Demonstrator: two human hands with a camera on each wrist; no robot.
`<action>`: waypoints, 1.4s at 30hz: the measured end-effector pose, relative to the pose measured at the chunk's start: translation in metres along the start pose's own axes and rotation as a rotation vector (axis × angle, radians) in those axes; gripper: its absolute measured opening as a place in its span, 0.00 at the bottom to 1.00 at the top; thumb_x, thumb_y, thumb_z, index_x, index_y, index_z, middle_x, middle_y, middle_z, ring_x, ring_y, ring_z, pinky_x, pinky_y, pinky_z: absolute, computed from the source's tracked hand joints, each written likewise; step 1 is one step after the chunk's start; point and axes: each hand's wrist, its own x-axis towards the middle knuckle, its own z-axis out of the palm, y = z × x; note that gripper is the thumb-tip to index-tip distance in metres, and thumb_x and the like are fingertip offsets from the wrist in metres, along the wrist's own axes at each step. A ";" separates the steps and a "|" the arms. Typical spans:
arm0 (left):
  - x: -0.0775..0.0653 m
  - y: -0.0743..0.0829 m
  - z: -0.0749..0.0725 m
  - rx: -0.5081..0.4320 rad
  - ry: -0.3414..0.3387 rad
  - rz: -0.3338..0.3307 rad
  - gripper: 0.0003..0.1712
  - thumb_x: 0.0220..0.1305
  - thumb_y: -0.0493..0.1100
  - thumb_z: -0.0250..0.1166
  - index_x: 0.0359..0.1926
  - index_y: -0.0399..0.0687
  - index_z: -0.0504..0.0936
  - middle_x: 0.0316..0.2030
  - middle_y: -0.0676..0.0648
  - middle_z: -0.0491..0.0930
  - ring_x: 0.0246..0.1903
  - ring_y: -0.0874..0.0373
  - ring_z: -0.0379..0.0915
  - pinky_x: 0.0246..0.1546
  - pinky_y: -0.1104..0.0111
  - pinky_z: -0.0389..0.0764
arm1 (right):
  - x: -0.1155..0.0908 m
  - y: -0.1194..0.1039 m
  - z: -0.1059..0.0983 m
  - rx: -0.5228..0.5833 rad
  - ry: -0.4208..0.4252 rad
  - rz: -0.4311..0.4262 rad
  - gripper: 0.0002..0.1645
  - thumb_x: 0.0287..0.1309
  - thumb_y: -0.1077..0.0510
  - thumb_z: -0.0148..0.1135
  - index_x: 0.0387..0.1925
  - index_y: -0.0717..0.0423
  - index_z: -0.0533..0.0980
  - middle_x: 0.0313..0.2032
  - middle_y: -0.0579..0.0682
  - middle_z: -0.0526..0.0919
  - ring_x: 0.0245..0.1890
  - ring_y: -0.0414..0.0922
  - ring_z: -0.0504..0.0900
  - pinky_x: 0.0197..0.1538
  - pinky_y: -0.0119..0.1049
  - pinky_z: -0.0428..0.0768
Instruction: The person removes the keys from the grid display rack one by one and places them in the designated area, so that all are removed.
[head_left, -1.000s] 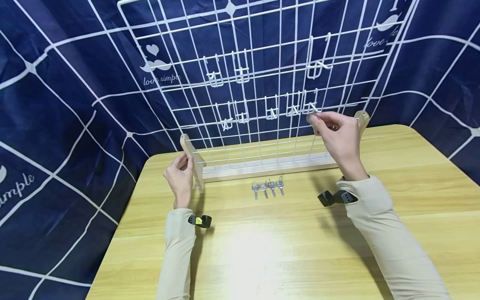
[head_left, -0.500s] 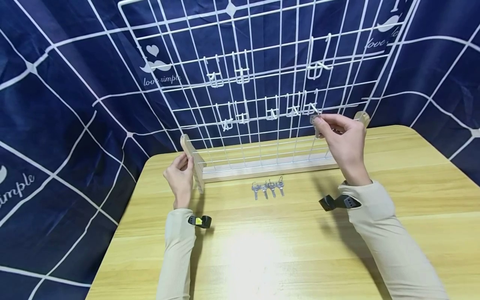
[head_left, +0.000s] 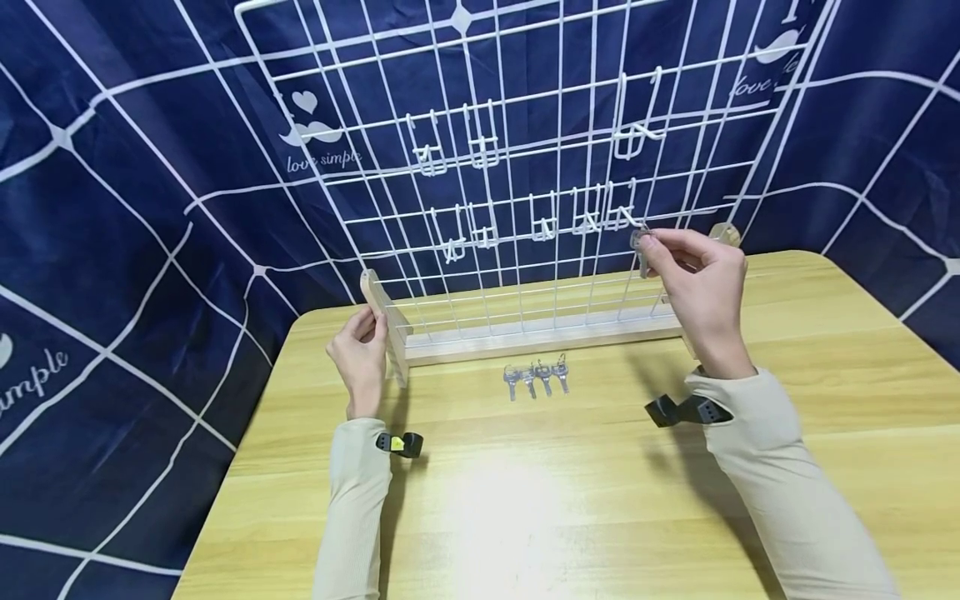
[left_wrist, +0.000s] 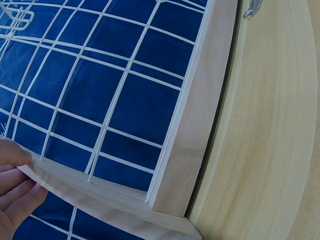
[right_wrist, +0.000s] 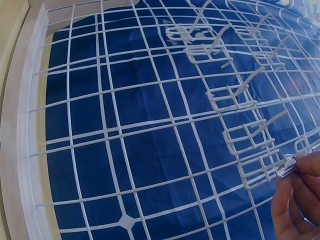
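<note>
My right hand (head_left: 701, 287) pinches a silver key (head_left: 642, 254) between thumb and fingertips, in front of the white wire grid rack. The key hangs downward close to the tip of the rightmost lower hook (head_left: 621, 218); whether its ring touches the hook is unclear. In the right wrist view, the key's head (right_wrist: 286, 166) shows at the fingertips, beside the row of white hooks (right_wrist: 250, 137). My left hand (head_left: 360, 354) grips the rack's left wooden side piece (head_left: 382, 308), thumb and fingers at its edge, as the left wrist view also shows.
Several silver keys with rings (head_left: 543, 377) lie in a row on the wooden table (head_left: 450, 467), in front of the rack's wooden base bar (head_left: 540, 335). More hooks (head_left: 430, 158) hang higher on the grid. A dark blue patterned curtain (head_left: 150, 333) surrounds the table.
My right hand has shifted slightly to the right with the key, drawing away from the lower hooks. The left hand stays on the side piece.
</note>
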 end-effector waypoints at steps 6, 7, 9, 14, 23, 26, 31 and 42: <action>0.000 -0.001 0.000 -0.014 0.005 0.007 0.13 0.57 0.32 0.68 0.43 0.28 0.84 0.37 0.33 0.84 0.36 0.44 0.84 0.38 0.67 0.85 | -0.001 -0.002 -0.003 0.001 0.009 -0.012 0.11 0.56 0.61 0.69 0.38 0.66 0.84 0.24 0.39 0.84 0.21 0.38 0.80 0.26 0.23 0.76; 0.000 -0.001 0.000 -0.013 0.005 0.006 0.13 0.57 0.32 0.68 0.43 0.28 0.84 0.37 0.33 0.84 0.36 0.44 0.84 0.38 0.66 0.85 | -0.002 -0.002 -0.003 0.011 0.010 -0.008 0.11 0.56 0.61 0.69 0.38 0.66 0.84 0.24 0.39 0.84 0.21 0.37 0.80 0.27 0.22 0.77; 0.000 -0.001 0.000 -0.013 0.004 0.000 0.13 0.57 0.32 0.67 0.44 0.28 0.84 0.37 0.33 0.84 0.36 0.44 0.84 0.38 0.63 0.85 | -0.003 -0.001 -0.004 0.023 0.011 -0.001 0.11 0.56 0.61 0.69 0.38 0.67 0.84 0.24 0.40 0.84 0.21 0.37 0.80 0.28 0.22 0.78; -0.005 -0.005 -0.002 -0.003 0.005 -0.007 0.13 0.58 0.32 0.67 0.44 0.29 0.84 0.37 0.34 0.84 0.36 0.44 0.84 0.39 0.58 0.85 | -0.009 0.002 -0.006 0.031 0.010 0.015 0.11 0.56 0.62 0.68 0.38 0.68 0.83 0.24 0.40 0.84 0.21 0.37 0.80 0.30 0.22 0.80; -0.007 -0.006 -0.004 -0.004 0.011 0.001 0.14 0.57 0.32 0.68 0.44 0.29 0.84 0.37 0.34 0.84 0.36 0.43 0.84 0.38 0.61 0.85 | -0.016 0.008 -0.011 0.004 -0.009 0.041 0.11 0.55 0.63 0.69 0.38 0.68 0.83 0.24 0.38 0.84 0.21 0.35 0.80 0.28 0.22 0.80; -0.006 -0.005 -0.004 -0.008 0.012 0.001 0.14 0.58 0.32 0.67 0.44 0.28 0.84 0.37 0.33 0.84 0.36 0.43 0.84 0.39 0.59 0.85 | -0.018 0.013 -0.013 -0.009 -0.041 0.054 0.12 0.56 0.62 0.68 0.39 0.68 0.83 0.24 0.38 0.85 0.20 0.35 0.81 0.28 0.22 0.80; -0.006 -0.003 -0.004 0.001 0.011 0.001 0.13 0.58 0.32 0.67 0.45 0.30 0.84 0.37 0.34 0.84 0.36 0.43 0.84 0.38 0.60 0.85 | -0.025 0.028 -0.014 -0.068 -0.101 0.094 0.14 0.58 0.62 0.67 0.41 0.71 0.81 0.24 0.33 0.84 0.21 0.32 0.81 0.25 0.20 0.78; -0.002 0.001 -0.001 -0.017 0.006 0.003 0.13 0.58 0.32 0.68 0.44 0.30 0.84 0.38 0.34 0.84 0.36 0.44 0.84 0.39 0.60 0.85 | -0.039 0.056 -0.005 -0.129 -0.295 0.180 0.17 0.59 0.61 0.66 0.43 0.74 0.80 0.26 0.40 0.85 0.22 0.30 0.81 0.29 0.24 0.83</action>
